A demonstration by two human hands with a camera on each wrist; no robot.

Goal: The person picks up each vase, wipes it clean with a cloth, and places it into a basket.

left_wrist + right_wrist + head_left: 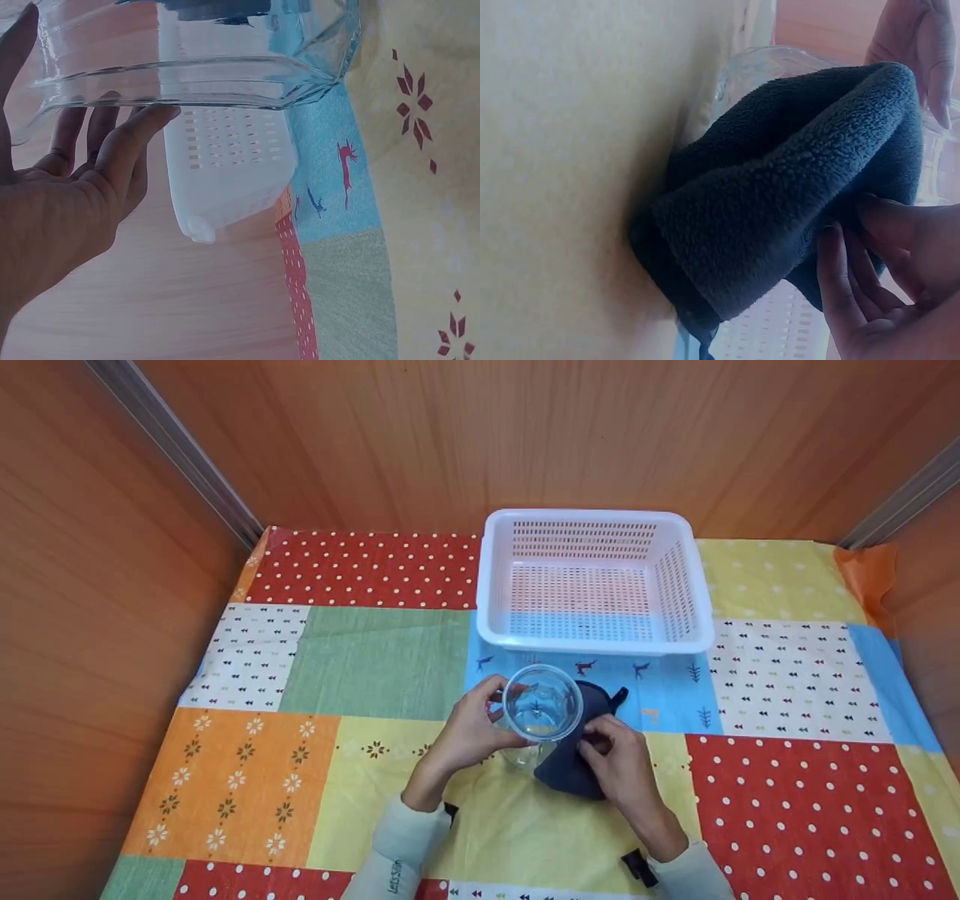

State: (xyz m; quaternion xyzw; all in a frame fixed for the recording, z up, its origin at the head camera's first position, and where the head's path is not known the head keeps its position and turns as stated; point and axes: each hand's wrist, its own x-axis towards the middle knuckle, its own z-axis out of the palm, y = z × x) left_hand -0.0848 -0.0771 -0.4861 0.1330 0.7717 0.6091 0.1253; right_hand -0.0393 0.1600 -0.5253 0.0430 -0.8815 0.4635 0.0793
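A clear, faceted glass vase (543, 729) with a wide round rim stands upright on the cloth-covered table. My left hand (471, 729) grips it from the left, thumb on the near side and fingers round the far side. In the left wrist view, fingertips touch the side of the glass (225, 81). Against the vase's right side lies a dark grey fluffy towel (571, 771) with a small black loop. My right hand (621, 757) pinches the towel between thumb and fingers. Folds of the towel (742, 217) hide part of the glass in the right wrist view.
Just behind the hands sits a white perforated plastic basket (592, 646) with nothing inside. A patchwork tablecloth (382, 660) covers the table. Wood-grain panels (360, 442) enclose the back and both sides.
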